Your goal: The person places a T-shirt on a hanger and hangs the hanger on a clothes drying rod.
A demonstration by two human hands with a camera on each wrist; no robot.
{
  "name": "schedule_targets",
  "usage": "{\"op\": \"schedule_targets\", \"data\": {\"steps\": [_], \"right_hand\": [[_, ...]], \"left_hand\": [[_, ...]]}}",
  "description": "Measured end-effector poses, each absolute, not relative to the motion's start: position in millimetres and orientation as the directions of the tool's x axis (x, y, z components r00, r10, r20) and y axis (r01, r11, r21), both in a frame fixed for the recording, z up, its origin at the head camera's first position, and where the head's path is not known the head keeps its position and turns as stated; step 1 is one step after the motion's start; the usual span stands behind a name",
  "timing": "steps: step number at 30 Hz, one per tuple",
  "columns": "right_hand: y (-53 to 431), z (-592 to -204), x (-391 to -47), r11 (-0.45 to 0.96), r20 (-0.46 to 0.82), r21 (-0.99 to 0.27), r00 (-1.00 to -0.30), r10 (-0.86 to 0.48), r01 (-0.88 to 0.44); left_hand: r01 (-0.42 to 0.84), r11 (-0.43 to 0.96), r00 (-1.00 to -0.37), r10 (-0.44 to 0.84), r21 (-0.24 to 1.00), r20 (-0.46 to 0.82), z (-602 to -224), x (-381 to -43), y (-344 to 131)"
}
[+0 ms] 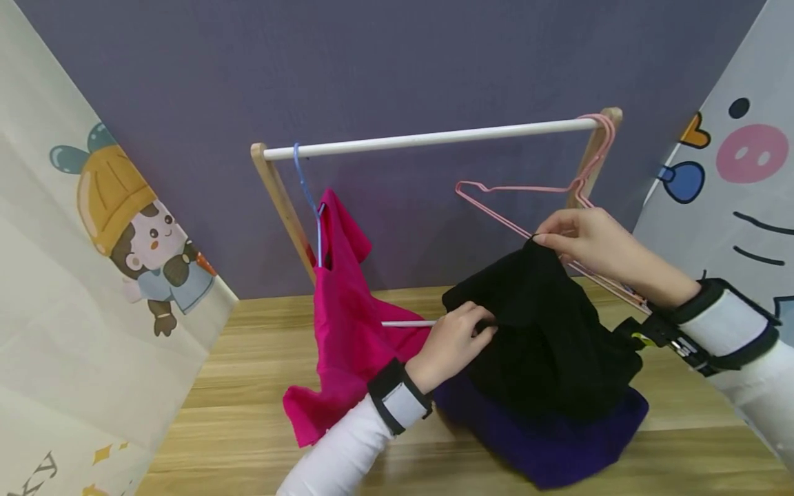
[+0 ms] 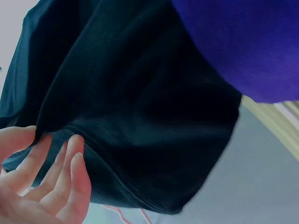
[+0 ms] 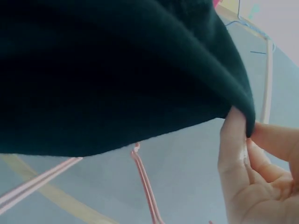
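A black garment [image 1: 546,344] hangs between both hands, its lower part over a purple garment [image 1: 558,455] on the wooden tabletop. With thumb and fingers my right hand [image 1: 586,238] pinches the black cloth at its top edge; the right wrist view shows the cloth [image 3: 117,84] folded over a fingertip. My left hand [image 1: 455,341] pinches another edge of the black garment on its left side, where the left wrist view shows the thumb and fingers [image 2: 28,163] at a fold. Behind the right hand, pink hangers [image 1: 515,187] hang from the rack's right end.
A white rack rail [image 1: 428,140] on wooden posts stands at the back. At its left end a blue hanger [image 1: 304,182] carries a bright pink garment [image 1: 347,331], close to the left forearm. Printed panels [image 1: 713,227] flank both sides.
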State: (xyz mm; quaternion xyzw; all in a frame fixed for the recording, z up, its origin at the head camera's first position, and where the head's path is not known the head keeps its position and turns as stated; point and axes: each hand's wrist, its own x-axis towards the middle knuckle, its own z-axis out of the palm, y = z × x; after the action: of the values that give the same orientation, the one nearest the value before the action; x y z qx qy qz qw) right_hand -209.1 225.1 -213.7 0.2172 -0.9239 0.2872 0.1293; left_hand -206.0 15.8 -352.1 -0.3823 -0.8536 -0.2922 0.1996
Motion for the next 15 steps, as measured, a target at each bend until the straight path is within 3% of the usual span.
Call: {"op": "schedule_targets", "data": {"steps": [5, 15], "right_hand": [[222, -200, -208, 0.758, 0.375, -0.482, -0.886, -0.275, -0.439], [223, -181, -213, 0.761, 0.387, -0.498, -0.892, -0.234, -0.416]], "left_hand": [[0.757, 0.528, -0.647, 0.53, 0.384, 0.548, -343, -216, 11], [0.63, 0.264, -0.743, 0.478, 0.73, 0.469, -313, -230, 5]]}}
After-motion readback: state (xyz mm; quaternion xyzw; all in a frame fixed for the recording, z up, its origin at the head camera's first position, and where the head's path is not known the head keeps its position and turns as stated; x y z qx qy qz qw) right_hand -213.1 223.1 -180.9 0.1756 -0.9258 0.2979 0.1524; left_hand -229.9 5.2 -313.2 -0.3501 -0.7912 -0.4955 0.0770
